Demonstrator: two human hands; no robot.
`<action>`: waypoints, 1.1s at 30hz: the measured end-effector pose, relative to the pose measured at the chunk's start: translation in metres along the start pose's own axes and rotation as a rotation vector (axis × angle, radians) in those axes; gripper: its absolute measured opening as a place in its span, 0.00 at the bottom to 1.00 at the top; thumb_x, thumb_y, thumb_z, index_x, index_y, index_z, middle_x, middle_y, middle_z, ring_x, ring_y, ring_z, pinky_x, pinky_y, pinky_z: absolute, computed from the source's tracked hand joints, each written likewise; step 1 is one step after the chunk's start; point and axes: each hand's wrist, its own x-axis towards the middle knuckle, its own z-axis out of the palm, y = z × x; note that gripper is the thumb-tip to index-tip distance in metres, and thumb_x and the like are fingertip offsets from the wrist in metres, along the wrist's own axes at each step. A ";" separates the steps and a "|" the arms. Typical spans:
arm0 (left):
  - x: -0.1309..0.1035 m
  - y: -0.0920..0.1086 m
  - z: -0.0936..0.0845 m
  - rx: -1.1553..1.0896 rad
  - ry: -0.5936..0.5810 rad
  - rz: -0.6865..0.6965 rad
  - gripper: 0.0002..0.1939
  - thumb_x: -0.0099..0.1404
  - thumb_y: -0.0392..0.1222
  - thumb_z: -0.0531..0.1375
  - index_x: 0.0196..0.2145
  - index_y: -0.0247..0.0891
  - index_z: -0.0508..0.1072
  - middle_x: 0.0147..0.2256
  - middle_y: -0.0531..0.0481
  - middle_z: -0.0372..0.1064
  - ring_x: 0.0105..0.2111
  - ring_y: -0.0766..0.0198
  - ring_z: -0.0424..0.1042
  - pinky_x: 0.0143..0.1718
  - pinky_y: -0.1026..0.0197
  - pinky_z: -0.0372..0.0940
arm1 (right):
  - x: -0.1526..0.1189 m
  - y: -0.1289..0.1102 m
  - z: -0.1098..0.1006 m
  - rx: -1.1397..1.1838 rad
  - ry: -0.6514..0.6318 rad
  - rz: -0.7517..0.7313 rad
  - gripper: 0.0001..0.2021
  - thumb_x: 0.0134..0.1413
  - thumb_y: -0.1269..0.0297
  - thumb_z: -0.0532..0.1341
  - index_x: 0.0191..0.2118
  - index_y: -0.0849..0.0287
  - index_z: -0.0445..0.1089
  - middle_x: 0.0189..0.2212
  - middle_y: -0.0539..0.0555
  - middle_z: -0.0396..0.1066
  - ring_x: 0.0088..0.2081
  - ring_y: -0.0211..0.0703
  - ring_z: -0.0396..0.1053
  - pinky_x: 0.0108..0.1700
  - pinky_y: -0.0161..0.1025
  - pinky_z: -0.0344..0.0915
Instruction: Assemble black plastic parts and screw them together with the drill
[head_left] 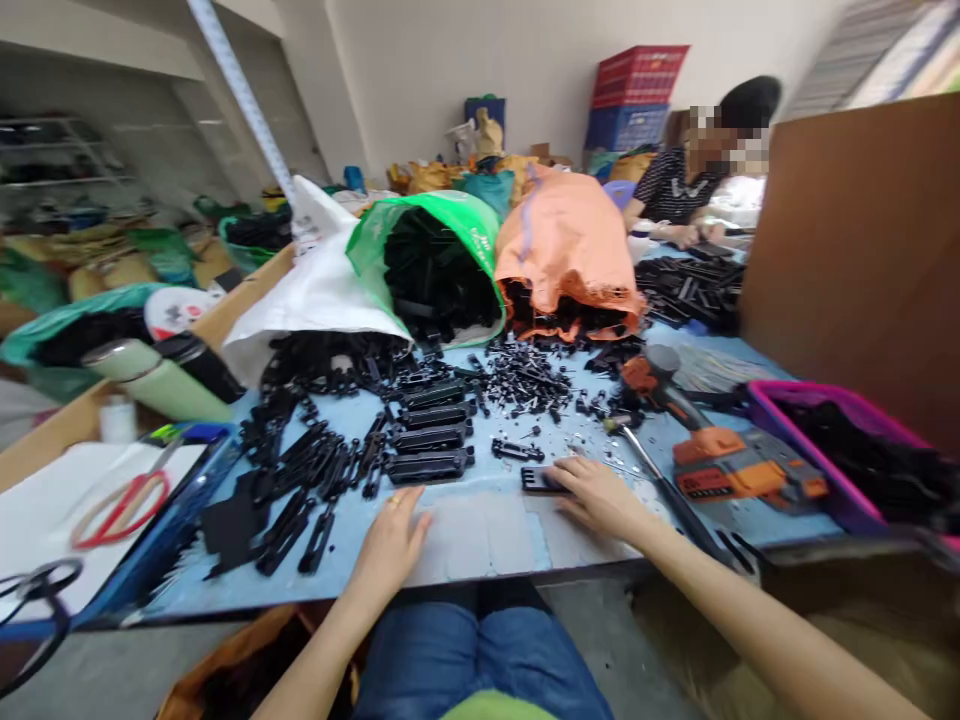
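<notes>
Our right hand [596,495] had its fingertips on a short, flat black plastic piece with slots at one end [533,480], which lay on the light-blue tabletop [349,560] just in front of a slim black part [517,450]; we could not tell whether the fingers gripped it or only touched it. Our left hand [394,530] was empty and loosely open, near the front edge. If we had pulled the slotted piece sideways under so light a contact, it might have skidded into the slim part. A leftward sweep could have upset the neat row of long black plastic parts [429,437], since they lay close together near our left fingertips. Beyond, the heap of small dark and silvery pieces [525,378] could have scattered if knocked. Our right forearm passed close to the black-handled metal tool [671,495], so a careless elbow might have jolted it against the orange-and-grey cordless power tool [712,465].
</notes>
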 end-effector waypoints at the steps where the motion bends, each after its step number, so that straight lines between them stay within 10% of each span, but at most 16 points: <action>1: 0.001 -0.013 -0.004 0.066 0.050 -0.071 0.19 0.65 0.46 0.48 0.48 0.33 0.66 0.44 0.40 0.66 0.46 0.54 0.66 0.48 0.52 0.62 | 0.001 -0.006 0.014 0.004 -0.005 0.022 0.19 0.58 0.58 0.53 0.53 0.57 0.62 0.45 0.59 0.66 0.47 0.49 0.62 0.48 0.46 0.60; 6: 0.033 -0.065 -0.019 0.295 0.225 -0.358 0.15 0.62 0.43 0.50 0.41 0.31 0.68 0.39 0.38 0.66 0.42 0.51 0.65 0.45 0.51 0.60 | 0.013 -0.004 0.042 0.133 0.016 0.110 0.20 0.59 0.57 0.52 0.55 0.56 0.60 0.44 0.60 0.67 0.46 0.52 0.64 0.48 0.51 0.60; 11: 0.077 -0.069 -0.017 0.203 0.211 -0.394 0.10 0.60 0.40 0.53 0.35 0.30 0.67 0.38 0.35 0.65 0.44 0.48 0.63 0.43 0.51 0.59 | 0.035 -0.035 0.027 0.589 0.104 0.287 0.24 0.57 0.52 0.53 0.57 0.53 0.57 0.47 0.59 0.65 0.47 0.51 0.64 0.49 0.51 0.61; 20: 0.035 0.010 -0.018 -0.545 0.125 -0.179 0.18 0.60 0.45 0.56 0.47 0.36 0.62 0.37 0.48 0.67 0.34 0.62 0.69 0.37 0.59 0.64 | 0.072 -0.102 0.022 1.732 0.107 0.637 0.28 0.53 0.47 0.55 0.56 0.55 0.54 0.30 0.52 0.67 0.24 0.38 0.68 0.24 0.35 0.66; 27: 0.016 0.071 -0.003 -0.784 -0.041 -0.187 0.21 0.67 0.47 0.46 0.54 0.38 0.63 0.35 0.49 0.65 0.24 0.69 0.66 0.28 0.63 0.65 | 0.070 -0.124 0.025 1.789 0.095 0.630 0.30 0.52 0.46 0.56 0.57 0.54 0.55 0.29 0.51 0.67 0.23 0.37 0.67 0.23 0.34 0.66; 33: 0.009 0.080 -0.009 -0.572 0.028 -0.079 0.19 0.65 0.43 0.50 0.53 0.39 0.66 0.37 0.46 0.63 0.39 0.61 0.66 0.43 0.57 0.62 | 0.057 -0.098 0.020 1.447 0.052 0.354 0.28 0.53 0.51 0.57 0.58 0.53 0.57 0.34 0.52 0.68 0.23 0.32 0.63 0.26 0.34 0.65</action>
